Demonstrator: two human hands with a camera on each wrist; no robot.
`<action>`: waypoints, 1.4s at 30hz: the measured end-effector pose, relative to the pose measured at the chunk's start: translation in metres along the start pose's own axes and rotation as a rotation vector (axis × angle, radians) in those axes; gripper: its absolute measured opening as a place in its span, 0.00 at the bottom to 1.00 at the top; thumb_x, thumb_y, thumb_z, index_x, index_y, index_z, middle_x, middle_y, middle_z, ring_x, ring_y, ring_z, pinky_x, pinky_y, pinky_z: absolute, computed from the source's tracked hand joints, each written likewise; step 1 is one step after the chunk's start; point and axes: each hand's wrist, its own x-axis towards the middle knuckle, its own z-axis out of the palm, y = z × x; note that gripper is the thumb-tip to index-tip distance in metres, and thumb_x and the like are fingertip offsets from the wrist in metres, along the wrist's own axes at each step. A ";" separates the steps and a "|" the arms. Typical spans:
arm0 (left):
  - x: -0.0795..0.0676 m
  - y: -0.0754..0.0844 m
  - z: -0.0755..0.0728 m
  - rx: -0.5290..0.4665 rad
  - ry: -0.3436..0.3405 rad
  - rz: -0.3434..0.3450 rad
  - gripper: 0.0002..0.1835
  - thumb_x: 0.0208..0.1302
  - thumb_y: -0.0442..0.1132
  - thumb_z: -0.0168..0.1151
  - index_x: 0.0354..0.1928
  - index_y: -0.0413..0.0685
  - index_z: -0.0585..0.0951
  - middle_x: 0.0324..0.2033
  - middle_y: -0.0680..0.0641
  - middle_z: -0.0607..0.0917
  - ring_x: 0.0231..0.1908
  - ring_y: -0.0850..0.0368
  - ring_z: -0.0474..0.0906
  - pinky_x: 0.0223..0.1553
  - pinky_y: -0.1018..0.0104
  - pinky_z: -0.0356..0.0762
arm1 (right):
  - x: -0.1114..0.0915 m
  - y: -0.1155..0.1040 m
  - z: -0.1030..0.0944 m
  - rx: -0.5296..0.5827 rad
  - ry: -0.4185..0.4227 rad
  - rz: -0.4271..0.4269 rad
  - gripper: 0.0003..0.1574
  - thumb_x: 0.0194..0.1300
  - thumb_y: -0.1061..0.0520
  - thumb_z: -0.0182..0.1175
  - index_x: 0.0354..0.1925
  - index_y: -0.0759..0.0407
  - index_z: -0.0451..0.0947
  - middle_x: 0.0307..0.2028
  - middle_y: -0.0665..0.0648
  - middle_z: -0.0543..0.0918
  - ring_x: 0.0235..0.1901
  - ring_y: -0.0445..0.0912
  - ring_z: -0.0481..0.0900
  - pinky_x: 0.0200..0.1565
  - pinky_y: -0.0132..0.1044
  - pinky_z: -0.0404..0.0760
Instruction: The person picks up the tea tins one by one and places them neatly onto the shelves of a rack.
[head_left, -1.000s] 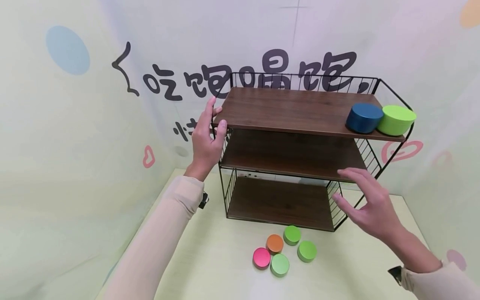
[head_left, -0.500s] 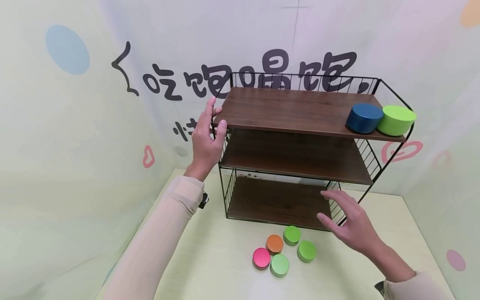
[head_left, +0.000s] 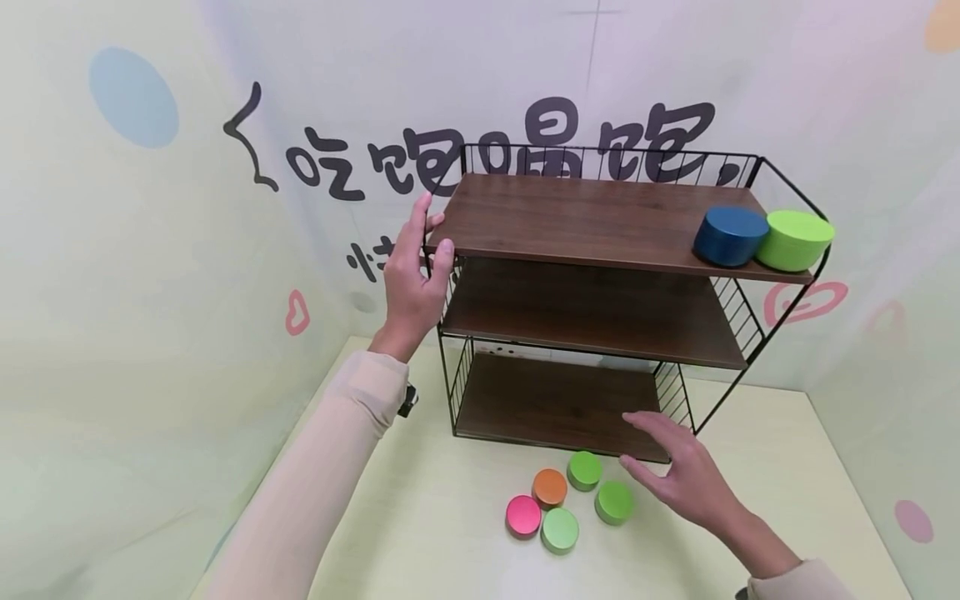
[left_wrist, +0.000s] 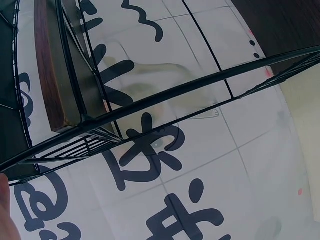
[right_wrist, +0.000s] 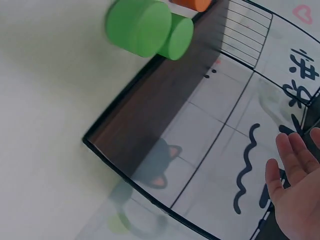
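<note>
A three-tier rack (head_left: 585, 317) with dark wooden boards and black wire sides stands on the table. My left hand (head_left: 412, 279) grips its upper left corner, thumb at the front edge of the top board. Only a sliver of that hand shows in the left wrist view. My right hand (head_left: 678, 475) hovers open before the lower right of the rack, thumb and fingers apart, holding nothing. Nearest to it is a green round tin (head_left: 614, 502). Beside that lie another green tin (head_left: 584, 471), an orange one (head_left: 550, 488), a pink one (head_left: 522, 517) and a pale green one (head_left: 559, 531).
On the top board's right end, a dark blue round tin (head_left: 731, 237) touches a lime green one (head_left: 793, 240). Printed cloth walls (head_left: 187, 250) enclose the pale table (head_left: 420, 517) at the back and both sides.
My right hand has come down and to the left, from before the middle board to near the green tins. The left hand and the tins have stayed where they were.
</note>
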 end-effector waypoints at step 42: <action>0.000 0.000 0.002 0.022 0.004 0.015 0.30 0.69 0.43 0.50 0.71 0.40 0.68 0.58 0.42 0.81 0.59 0.50 0.77 0.64 0.58 0.66 | -0.068 0.027 0.074 0.017 -0.152 0.232 0.34 0.43 0.54 0.80 0.51 0.57 0.82 0.51 0.51 0.82 0.52 0.52 0.81 0.51 0.53 0.78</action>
